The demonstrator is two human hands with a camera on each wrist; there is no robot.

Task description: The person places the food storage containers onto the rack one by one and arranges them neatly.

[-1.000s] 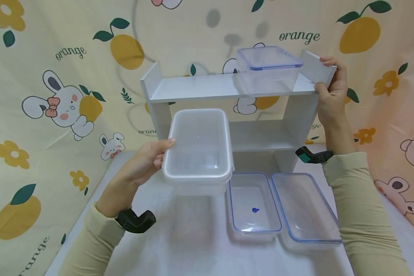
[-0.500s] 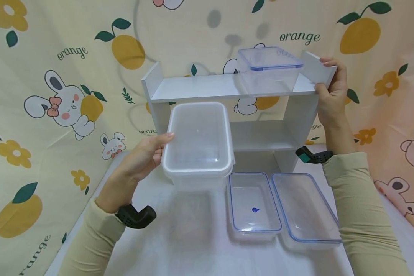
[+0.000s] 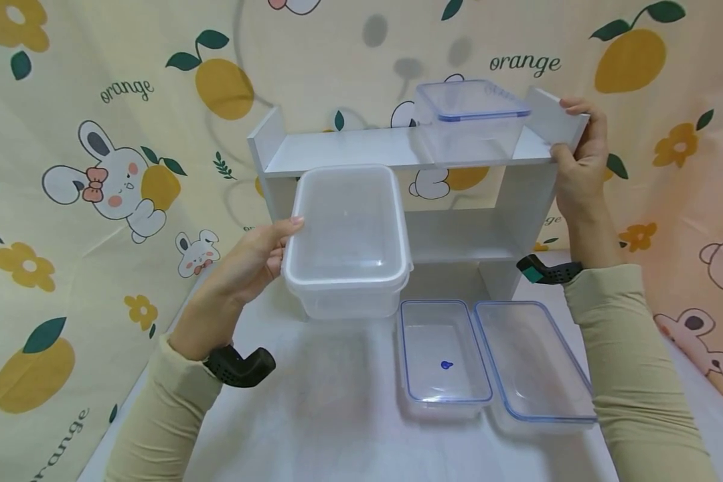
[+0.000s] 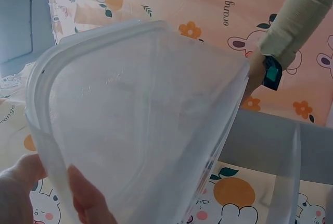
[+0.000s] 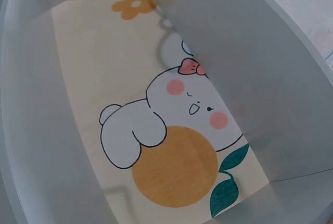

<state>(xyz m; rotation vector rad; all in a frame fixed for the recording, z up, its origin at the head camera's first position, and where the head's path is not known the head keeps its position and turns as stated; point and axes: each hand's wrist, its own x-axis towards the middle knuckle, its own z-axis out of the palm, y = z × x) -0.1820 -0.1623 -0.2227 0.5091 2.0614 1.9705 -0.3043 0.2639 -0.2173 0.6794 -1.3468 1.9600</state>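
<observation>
My left hand [image 3: 244,268] grips a white-lidded clear food container [image 3: 349,227] by its left side, thumb on the lid's edge. The container is held in the air in front of the white shelf [image 3: 343,150], its lid tilted towards me. In the left wrist view its pale body [image 4: 114,109] fills the middle, with the fingers [image 4: 88,198] at its edge. At the upper right my right hand [image 3: 581,157] holds the shelf's right side panel [image 3: 557,120] between thumb and fingers. A blue-rimmed clear container [image 3: 472,124] sits on the shelf's top board, beside that hand.
Two more blue-rimmed containers stand side by side on the white table: a smaller one [image 3: 446,355] and a larger one [image 3: 533,361], partly behind the right sleeve [image 3: 638,375]. A printed cloth [image 3: 126,60] hangs behind. The shelf's middle board [image 3: 458,234] lies under the top one.
My left hand has raised the white-lidded container and brought it towards the shelf. My right hand stays on the side panel.
</observation>
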